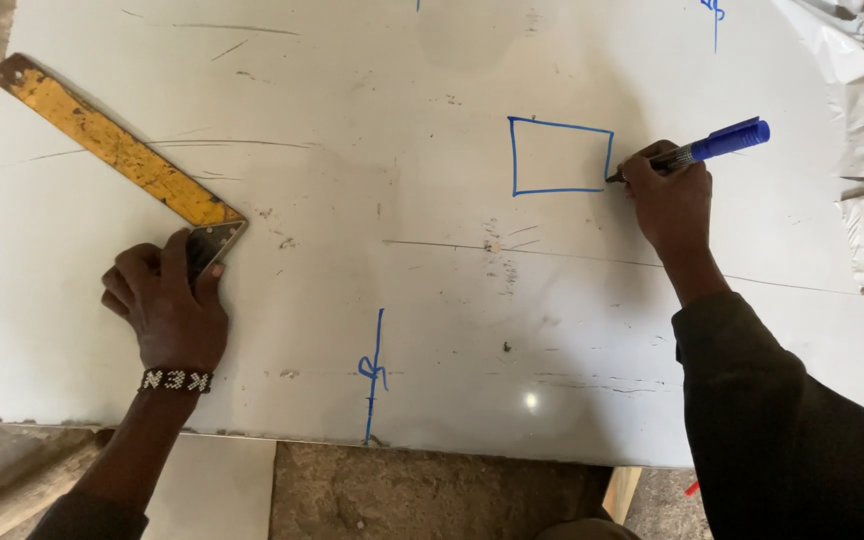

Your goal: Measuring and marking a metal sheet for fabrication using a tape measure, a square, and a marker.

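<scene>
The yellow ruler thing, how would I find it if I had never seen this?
Look at the big pale grey metal sheet, then its upper left corner. The long, worn yellow metal try square lies there slanting, its dark end under the left hand. It is the only yellow thing; the right hand holds a blue marker pen.

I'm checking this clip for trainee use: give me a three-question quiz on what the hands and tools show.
1. True or false: the right hand holds a blue marker.
2. What shape is drawn in blue on the metal sheet?
3. The left hand rests on: A) yellow square ruler B) hammer C) tape roll.

Key: 1 true; 2 a rectangle; 3 A.
</scene>
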